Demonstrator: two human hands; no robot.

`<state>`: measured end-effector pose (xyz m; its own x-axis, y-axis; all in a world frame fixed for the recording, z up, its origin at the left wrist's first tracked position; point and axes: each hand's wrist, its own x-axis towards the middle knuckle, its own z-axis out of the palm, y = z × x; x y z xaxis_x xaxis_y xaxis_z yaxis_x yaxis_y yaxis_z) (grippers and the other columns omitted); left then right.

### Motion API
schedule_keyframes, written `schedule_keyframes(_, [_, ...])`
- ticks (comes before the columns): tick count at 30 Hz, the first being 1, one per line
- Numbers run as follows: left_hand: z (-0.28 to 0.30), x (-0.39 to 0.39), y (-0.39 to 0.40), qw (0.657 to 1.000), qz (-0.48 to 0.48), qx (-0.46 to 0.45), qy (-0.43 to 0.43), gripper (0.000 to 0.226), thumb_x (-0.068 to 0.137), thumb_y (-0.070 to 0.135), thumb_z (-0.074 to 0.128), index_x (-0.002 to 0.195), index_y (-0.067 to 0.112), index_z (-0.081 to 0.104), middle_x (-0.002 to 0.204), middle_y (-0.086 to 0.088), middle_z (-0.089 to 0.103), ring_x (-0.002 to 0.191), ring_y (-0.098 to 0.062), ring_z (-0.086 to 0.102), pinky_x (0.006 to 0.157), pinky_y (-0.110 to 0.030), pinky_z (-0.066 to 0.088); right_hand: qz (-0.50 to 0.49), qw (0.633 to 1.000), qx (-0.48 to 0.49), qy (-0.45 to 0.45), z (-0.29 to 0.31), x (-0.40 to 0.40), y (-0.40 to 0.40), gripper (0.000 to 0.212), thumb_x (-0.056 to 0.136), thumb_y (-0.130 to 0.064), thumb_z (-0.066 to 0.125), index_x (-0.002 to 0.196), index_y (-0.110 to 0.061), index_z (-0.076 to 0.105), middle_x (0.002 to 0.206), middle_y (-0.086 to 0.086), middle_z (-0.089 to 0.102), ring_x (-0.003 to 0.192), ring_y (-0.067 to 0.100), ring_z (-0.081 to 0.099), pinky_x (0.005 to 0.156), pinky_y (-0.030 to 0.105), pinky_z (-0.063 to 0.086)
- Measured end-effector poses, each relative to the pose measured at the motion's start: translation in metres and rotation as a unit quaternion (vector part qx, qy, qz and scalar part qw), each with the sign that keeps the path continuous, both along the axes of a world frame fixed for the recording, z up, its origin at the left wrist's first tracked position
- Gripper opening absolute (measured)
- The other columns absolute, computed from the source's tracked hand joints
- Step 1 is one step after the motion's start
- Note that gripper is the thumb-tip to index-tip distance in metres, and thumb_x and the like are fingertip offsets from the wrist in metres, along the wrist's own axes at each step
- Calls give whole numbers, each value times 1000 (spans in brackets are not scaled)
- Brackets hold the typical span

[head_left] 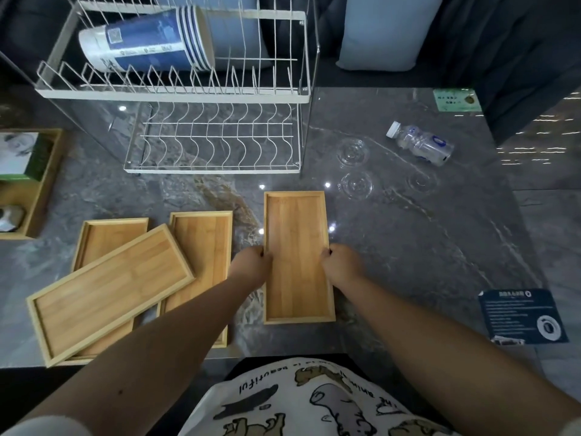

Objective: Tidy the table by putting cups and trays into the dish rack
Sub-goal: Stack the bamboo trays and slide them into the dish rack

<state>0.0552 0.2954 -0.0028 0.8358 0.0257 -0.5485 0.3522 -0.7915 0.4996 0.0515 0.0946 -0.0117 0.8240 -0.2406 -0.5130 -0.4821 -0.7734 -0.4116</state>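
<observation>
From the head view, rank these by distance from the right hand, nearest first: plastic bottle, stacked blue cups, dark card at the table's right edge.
From the right hand:
1. Dark card, right, near table edge.
2. Plastic bottle, lying far right.
3. Stacked blue cups, upper rack tier, far left.

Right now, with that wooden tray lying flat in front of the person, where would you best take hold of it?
By its two long rims, one from each side, near the middle. The wooden tray lies flat and lengthwise, and its raised rims give fingers an edge to hook. The left hand and right hand already grip there.
</observation>
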Motion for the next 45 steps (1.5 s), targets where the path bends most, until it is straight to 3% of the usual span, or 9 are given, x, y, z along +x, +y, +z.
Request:
schedule_keyframes(11, [18, -14, 7, 999, -24, -36, 22, 30, 100, 35, 43, 96, 15, 64, 84, -3, 66, 76, -18, 65, 63, -29, 47, 24, 999, 21, 15, 1, -5, -8, 32, 97, -41, 44, 92, -13, 60, 91, 5, 63, 74, 18, 61, 66, 32, 48])
schedule_keyframes(15, [23, -37, 22, 999, 1, -51, 10, 29, 100, 33, 44, 96, 12, 65, 85, -6, 66, 79, -22, 64, 68, -31, 48, 63, 995, -29, -73, 15, -14, -7, 20, 94, -35, 49, 91, -16, 55, 107, 7, 55, 78, 19, 57, 68, 33, 45])
schedule_keyframes(19, [22, -71, 52, 998, 43, -41, -9, 33, 99, 36, 46, 94, 11, 67, 81, -1, 66, 78, -21, 64, 62, -25, 45, 157, 976, -1, -152, 33, -25, 20, 33, 94, -26, 53, 119, -6, 60, 123, 11, 52, 101, 30, 58, 86, 40, 50])
schedule_keyframes(23, [20, -94, 96, 997, 58, 22, -44, 36, 99, 32, 48, 121, 9, 64, 118, -12, 66, 106, -29, 62, 84, -30, 45, 232, 962, 70, -122, 48, -37, 78, 26, 95, -26, 47, 95, -9, 67, 99, 5, 58, 83, 21, 58, 75, 35, 48])
schedule_keyframes(26, [20, -102, 136, 996, 35, 56, -52, 29, 98, 29, 44, 97, 10, 66, 101, -13, 65, 91, -32, 63, 78, -36, 50, 251, 959, 113, -69, 45, -50, 127, 30, 94, -25, 46, 75, -7, 60, 78, 6, 57, 73, 19, 55, 68, 37, 45])
schedule_keyframes(29, [18, -108, 170, 996, -3, 70, -50, 26, 96, 28, 42, 86, 13, 61, 99, -8, 56, 88, -31, 60, 76, -40, 50, 212, 971, 97, -49, 28, -60, 170, 30, 94, -23, 52, 65, -14, 51, 65, 2, 50, 61, 15, 47, 61, 34, 39])
schedule_keyframes(31, [17, -109, 182, 995, -38, 78, -54, 25, 96, 28, 43, 96, 11, 61, 108, -9, 54, 95, -31, 58, 79, -41, 49, 176, 981, 74, -16, 16, -62, 188, 20, 95, -29, 52, 92, -11, 61, 83, 5, 62, 77, 20, 58, 68, 33, 45])
schedule_keyframes(34, [17, -105, 190, 993, -62, 73, -64, 31, 95, 26, 43, 116, 8, 58, 123, -12, 52, 111, -31, 51, 90, -41, 46, 130, 990, 37, 28, 5, -63, 198, 38, 95, -38, 50, 116, -7, 55, 106, 10, 66, 97, 27, 63, 79, 35, 51])
schedule_keyframes(45, [10, -79, 208, 995, -49, 64, -64, 41, 93, 24, 45, 130, 8, 53, 135, -13, 49, 119, -32, 48, 101, -40, 40, 92, 995, -6, 40, 7, -51, 212, 10, 94, -26, 51, 96, -17, 53, 92, 4, 61, 82, 22, 61, 65, 31, 46])
